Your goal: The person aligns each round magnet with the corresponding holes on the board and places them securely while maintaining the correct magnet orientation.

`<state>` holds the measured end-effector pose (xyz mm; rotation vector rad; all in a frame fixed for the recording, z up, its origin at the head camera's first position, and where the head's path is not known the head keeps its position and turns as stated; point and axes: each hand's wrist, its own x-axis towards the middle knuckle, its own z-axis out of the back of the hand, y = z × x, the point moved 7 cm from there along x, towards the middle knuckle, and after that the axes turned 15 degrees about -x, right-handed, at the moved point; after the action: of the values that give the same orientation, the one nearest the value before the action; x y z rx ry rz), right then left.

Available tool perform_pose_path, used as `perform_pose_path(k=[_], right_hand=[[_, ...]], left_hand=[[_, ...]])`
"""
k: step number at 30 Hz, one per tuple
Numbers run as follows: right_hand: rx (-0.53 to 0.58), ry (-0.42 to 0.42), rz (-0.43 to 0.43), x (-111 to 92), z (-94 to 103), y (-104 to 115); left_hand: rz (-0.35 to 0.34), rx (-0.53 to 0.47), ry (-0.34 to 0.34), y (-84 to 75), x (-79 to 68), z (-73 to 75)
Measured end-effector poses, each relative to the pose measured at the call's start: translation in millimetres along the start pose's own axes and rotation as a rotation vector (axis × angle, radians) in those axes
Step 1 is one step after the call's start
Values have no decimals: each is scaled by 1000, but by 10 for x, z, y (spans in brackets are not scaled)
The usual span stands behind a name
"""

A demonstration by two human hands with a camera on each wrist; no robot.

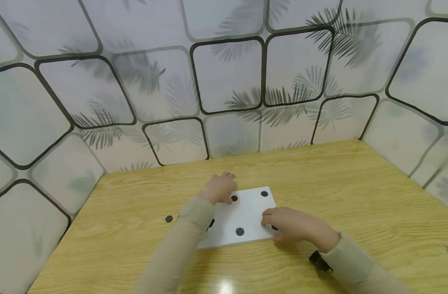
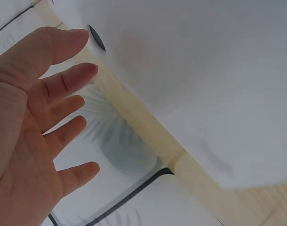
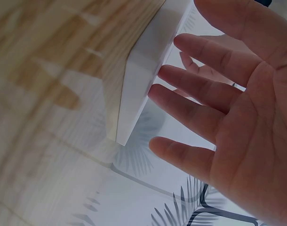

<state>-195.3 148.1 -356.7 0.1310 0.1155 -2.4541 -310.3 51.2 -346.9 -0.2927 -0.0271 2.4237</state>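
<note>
A flat white slab (image 1: 251, 218) lies on the wooden table with several black round discs on its top. One disc (image 1: 240, 231) sits near its front edge, another (image 1: 264, 194) at its far right corner. At the far left of the slab my left hand (image 1: 219, 188) spreads its fingers, the thumb beside a black disc (image 2: 97, 37). My right hand (image 1: 292, 223) is at the slab's right edge, its fingers over the top and partly covering a disc (image 1: 274, 227). In the right wrist view its fingers extend loosely beside the slab's white side (image 3: 146, 70).
A loose black disc (image 1: 169, 219) lies on the table (image 1: 128, 232) left of the slab. Patterned fabric walls (image 1: 227, 77) with leaf prints rise behind and at both sides of the table. A black wrist device (image 1: 320, 261) is on the right sleeve.
</note>
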Motion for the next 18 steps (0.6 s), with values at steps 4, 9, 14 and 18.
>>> perform_pose_path(k=[4,9,14,18], right_hand=[[-2,2,3,-2,3,5],[-6,-5,9,12,-9,3],[-14,-23,26,17,-1,2],[-28,-33,41,14,4,13]], left_hand=[[-16,-11,-16,111,-72,-4],[-15,-52,-37,297,-184,-9],[-8,-78,-55,478,-304,2],[8,-102,-68,621,-423,-12]])
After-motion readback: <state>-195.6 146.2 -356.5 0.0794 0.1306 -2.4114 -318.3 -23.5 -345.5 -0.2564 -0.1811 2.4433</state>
